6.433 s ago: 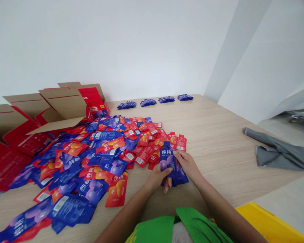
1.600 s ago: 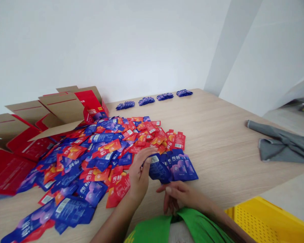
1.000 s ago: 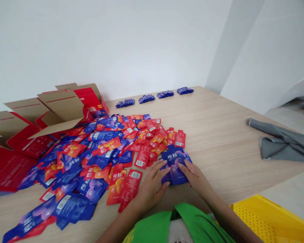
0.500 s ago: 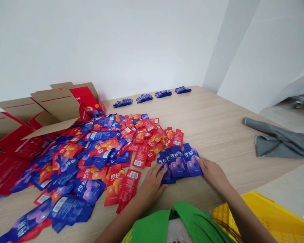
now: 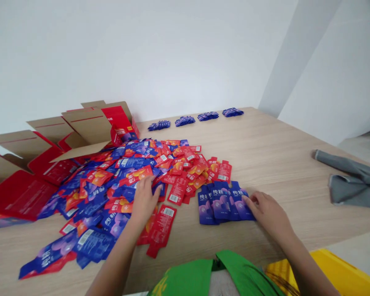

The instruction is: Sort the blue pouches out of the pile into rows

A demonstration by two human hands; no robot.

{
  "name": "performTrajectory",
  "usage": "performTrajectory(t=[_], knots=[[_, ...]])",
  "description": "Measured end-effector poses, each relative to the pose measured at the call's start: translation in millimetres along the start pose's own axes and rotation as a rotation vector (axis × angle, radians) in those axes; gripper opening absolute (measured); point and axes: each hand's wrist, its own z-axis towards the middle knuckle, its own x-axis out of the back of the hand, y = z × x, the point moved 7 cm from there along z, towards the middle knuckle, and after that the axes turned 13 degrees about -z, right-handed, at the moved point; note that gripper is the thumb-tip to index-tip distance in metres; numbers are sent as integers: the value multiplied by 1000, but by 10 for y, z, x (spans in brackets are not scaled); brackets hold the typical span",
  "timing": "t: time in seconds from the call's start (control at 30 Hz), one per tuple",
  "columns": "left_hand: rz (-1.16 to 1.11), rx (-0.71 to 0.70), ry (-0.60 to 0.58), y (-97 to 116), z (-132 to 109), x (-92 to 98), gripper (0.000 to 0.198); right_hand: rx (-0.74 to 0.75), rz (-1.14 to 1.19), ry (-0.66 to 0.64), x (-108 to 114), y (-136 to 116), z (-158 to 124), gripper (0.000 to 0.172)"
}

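Observation:
A big heap of blue and red sachets (image 5: pixel 123 181) covers the left half of the wooden table (image 5: pixel 274 152). In front of me lies a small fanned row of blue sachets (image 5: pixel 217 201). My right hand (image 5: pixel 269 211) rests on the table with curled fingertips touching the row's right end; nothing shows in its grip. My left hand (image 5: pixel 144 199) reaches into the heap, its fingers bent down onto a blue sachet (image 5: pixel 158 190) at the heap's near edge. Whether it grips that sachet is hidden.
Open red cardboard boxes (image 5: pixel 80 131) stand at the back left. Several small stacks of blue sachets (image 5: pixel 185 121) line the far edge. A grey cloth (image 5: pixel 351 181) lies at the right. A yellow crate (image 5: pixel 342 273) sits below the table's near right corner.
My left hand left the fanned row and moved left into the heap. My right hand stayed at the row's right end. The view shifted slightly left.

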Motion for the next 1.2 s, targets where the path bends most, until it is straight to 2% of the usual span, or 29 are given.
performTrajectory(t=[0.1,0.2,0.3,0.43,0.63,0.73,0.83,0.9,0.97,1.03,1.13,1.2], knots=[[171,8,57,-288,68,152,36,24,133,-7,-37,-52,-3,34],[246,15,60,-493,87,136,40,33,196,24,-40,-106,0,32],[211,12,47,-615,120,107,44,36,222,65,-11,-122,-2,31],[124,44,89,-655,156,230,46,21,255,80,30,-96,-30,32],[181,0,142,-578,195,607,30,9,328,61,21,-88,-77,32],[218,56,262,-586,269,945,27,24,375,65,29,-128,-77,32],[193,174,480,-510,318,1288,22,26,433,61,59,-233,-75,31],[132,248,609,-372,316,1384,21,47,499,35,77,-392,-86,31],[31,261,661,-149,308,1309,20,100,583,-16,87,-644,-121,30],[-113,233,627,119,288,1075,19,172,695,-108,74,-968,-183,30],[-352,221,382,514,203,492,20,233,990,-342,-12,-1443,-299,35],[-496,202,254,752,73,136,21,178,1211,-467,-82,-1609,-332,44]])
